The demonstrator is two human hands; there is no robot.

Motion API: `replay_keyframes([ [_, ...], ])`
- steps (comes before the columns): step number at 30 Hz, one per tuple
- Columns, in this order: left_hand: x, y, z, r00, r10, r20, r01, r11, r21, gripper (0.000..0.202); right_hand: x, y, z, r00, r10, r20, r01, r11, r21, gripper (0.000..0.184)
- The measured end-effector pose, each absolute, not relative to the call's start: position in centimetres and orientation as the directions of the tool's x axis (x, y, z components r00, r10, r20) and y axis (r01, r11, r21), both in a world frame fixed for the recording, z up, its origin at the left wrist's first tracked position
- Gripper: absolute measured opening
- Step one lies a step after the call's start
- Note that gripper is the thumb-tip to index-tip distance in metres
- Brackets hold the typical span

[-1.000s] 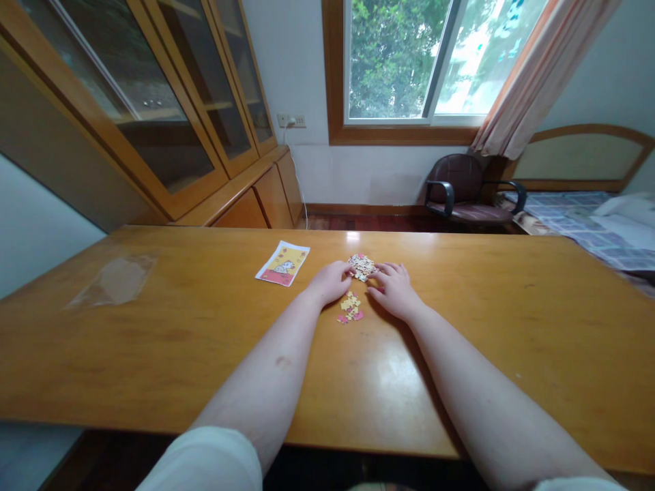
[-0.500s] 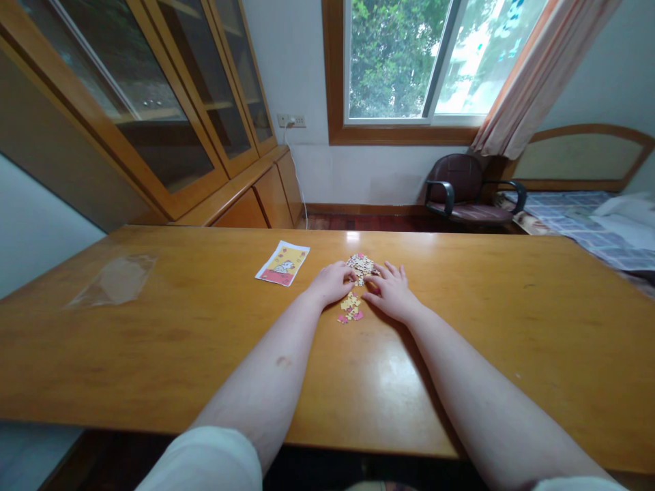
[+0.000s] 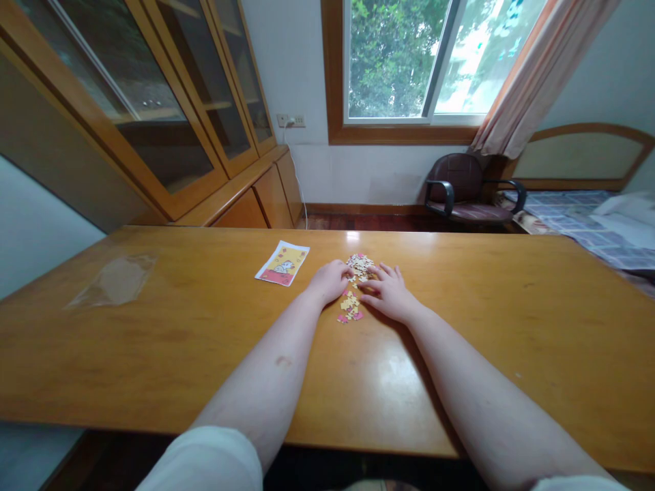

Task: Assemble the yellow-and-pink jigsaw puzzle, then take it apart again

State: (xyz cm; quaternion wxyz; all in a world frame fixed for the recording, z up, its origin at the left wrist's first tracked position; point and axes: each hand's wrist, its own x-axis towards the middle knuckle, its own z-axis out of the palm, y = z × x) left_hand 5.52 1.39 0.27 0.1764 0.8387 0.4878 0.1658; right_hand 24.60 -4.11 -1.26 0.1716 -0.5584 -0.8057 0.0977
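Observation:
A pile of small jigsaw pieces (image 3: 361,262), mostly pale side up, lies on the wooden table in front of me. Closer to me is a smaller group of yellow and pink pieces (image 3: 351,304). My left hand (image 3: 331,281) rests at the left edge of the pile, its fingers curled together; whatever they may hold is hidden. On the right side, my right hand (image 3: 387,293) is open with its fingers apart, the fingertips among the pieces between the two groups. A picture card (image 3: 283,263) in yellow and pink lies left of my left hand.
A clear plastic bag (image 3: 115,281) lies flat on the left of the table (image 3: 205,341). Beyond the table stand a glass-door cabinet (image 3: 205,164) at left, a dark office chair (image 3: 460,187) and a bed (image 3: 568,211) at right.
My right hand has shifted slightly left, toward the yellow and pink pieces. A pink piece seen by its fingers is no longer visible there. My left hand has moved slightly left, its fingers closer together.

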Motion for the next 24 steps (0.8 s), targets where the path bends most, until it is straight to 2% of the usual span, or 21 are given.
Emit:
replay_keyframes([
  [6, 5.4, 1.3, 0.4, 0.419, 0.902, 0.103, 0.784, -0.417, 0.461, 0.027, 24.9, -3.7, -1.5, -0.253, 0.929, 0.271, 0.866, 0.342, -0.365, 0.018],
  [13, 5.3, 1.3, 0.0, 0.475, 0.872, 0.118, 0.773, -0.477, 0.418, 0.016, 25.5, -3.3, -1.8, -0.088, 0.942, 0.324, 0.902, 0.213, -0.375, 0.027],
  [19, 5.4, 1.5, -0.1, 0.478, 0.87, 0.118, 0.755, -0.476, 0.45, 0.017, 25.2, -3.6, -1.5, -0.278, 0.909, 0.312, 0.833, 0.39, -0.393, 0.021],
  [24, 5.4, 1.8, -0.6, 0.476, 0.869, 0.131, 0.735, -0.476, 0.483, 0.022, 25.4, -3.4, -1.3, -0.183, 0.945, 0.272, 0.874, 0.283, -0.395, 0.029],
])
